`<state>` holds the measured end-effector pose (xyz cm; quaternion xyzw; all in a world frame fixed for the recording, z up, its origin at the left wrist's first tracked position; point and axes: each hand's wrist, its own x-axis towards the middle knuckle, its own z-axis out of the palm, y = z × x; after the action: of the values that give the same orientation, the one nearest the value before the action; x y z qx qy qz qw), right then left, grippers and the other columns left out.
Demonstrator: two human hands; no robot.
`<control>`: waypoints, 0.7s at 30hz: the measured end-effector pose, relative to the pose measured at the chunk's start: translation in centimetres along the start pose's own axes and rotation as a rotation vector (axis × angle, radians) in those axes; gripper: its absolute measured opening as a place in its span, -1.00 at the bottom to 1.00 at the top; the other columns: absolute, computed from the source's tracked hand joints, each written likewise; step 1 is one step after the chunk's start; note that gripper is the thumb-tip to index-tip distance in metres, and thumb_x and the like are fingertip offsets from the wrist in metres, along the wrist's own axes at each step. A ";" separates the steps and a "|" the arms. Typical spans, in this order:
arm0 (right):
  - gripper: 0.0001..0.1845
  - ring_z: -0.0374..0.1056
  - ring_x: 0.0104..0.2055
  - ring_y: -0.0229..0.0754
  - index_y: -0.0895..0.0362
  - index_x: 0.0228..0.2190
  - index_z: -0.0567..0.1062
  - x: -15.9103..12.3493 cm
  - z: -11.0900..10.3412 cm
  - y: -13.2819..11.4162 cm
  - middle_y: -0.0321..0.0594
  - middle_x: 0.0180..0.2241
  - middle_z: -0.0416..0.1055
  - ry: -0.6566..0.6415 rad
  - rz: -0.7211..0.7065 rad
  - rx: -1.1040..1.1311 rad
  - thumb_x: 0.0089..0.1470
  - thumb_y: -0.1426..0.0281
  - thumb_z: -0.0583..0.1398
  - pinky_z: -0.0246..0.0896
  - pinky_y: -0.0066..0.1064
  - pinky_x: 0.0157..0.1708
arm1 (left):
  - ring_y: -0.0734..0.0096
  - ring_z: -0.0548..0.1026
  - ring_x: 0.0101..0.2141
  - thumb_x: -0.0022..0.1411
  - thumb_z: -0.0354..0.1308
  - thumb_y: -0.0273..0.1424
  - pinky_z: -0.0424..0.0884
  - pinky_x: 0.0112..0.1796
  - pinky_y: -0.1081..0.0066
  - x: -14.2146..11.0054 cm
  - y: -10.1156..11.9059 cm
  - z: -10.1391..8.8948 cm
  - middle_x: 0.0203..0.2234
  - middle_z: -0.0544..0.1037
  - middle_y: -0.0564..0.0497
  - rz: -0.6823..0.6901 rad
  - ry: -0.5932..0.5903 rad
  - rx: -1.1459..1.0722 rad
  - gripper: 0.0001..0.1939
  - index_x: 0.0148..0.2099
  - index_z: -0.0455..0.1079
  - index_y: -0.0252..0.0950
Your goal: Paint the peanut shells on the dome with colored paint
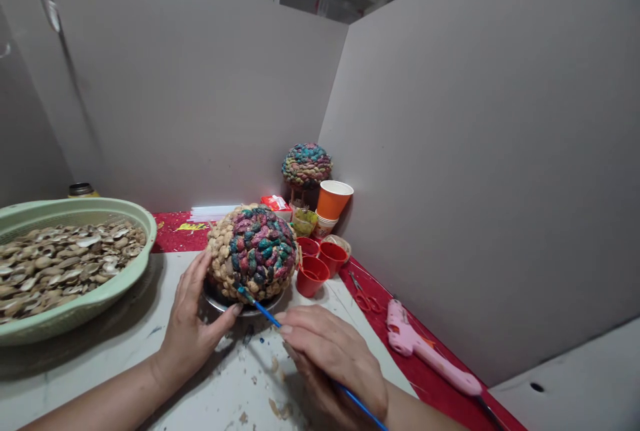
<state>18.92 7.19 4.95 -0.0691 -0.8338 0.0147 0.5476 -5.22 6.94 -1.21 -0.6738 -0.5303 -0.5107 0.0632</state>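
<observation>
Painting step in hand, I'd judge. Ball is just left of ctr, lower half of frame, in a metal bowl; front's pink, teal & dark, L side & low edge bare tan. My L hand is spread, fingers on ball's L side, thumb by the bowl rim. My R hand, apart from L, is pinched round the brush, tip on ball's low front. Next prob. calls for a light dab into the tan bits, L hand steadying. Red cups nr ctr, contents unclear.
</observation>
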 end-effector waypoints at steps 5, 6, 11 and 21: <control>-0.81 0.64 -0.19 -0.15 0.18 -0.09 0.54 0.5 0.4 0.0 -0.08 -0.30 0.66 0.104 0.065 0.061 0.33 0.54 0.16 0.57 -0.36 -0.13 | -0.04 0.28 0.33 0.31 0.25 -0.22 0.31 0.26 -0.16 0.1 0.0 0.0 0.36 0.26 -0.14 0.014 0.001 -0.004 -0.14 0.50 -0.10 0.06; -0.83 0.64 -0.20 -0.16 0.18 -0.11 0.55 0.5 0.5 0.1 -0.08 -0.31 0.66 0.120 0.067 0.063 0.33 0.53 0.17 0.58 -0.37 -0.13 | -0.03 0.28 0.34 0.31 0.25 -0.22 0.30 0.26 -0.16 0.1 0.0 0.0 0.36 0.26 -0.14 0.011 0.002 -0.005 -0.14 0.50 -0.10 0.05; -0.85 0.64 -0.23 -0.17 0.16 -0.14 0.57 0.6 0.8 1.0 -0.10 -0.31 0.67 0.178 0.100 0.050 0.30 0.54 0.21 0.58 -0.39 -0.16 | -0.04 0.26 0.34 0.29 0.27 -0.21 0.26 0.28 -0.16 0.0 -0.1 0.2 0.37 0.25 -0.18 -0.004 0.000 -0.013 -0.14 0.50 -0.07 0.00; -0.81 0.60 -0.35 -0.17 0.17 -0.23 0.54 0.4 0.2 0.5 -0.13 -0.40 0.63 0.122 0.100 0.022 0.21 0.63 0.17 0.56 -0.39 -0.27 | -0.05 0.26 0.34 0.29 0.27 -0.19 0.27 0.28 -0.17 0.1 -0.2 0.1 0.37 0.25 -0.19 -0.011 0.003 -0.005 -0.13 0.50 -0.07 -0.01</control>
<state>18.64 7.78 5.24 -0.1053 -0.7940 0.0471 0.5969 -5.27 7.17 -1.27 -0.6702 -0.5325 -0.5135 0.0597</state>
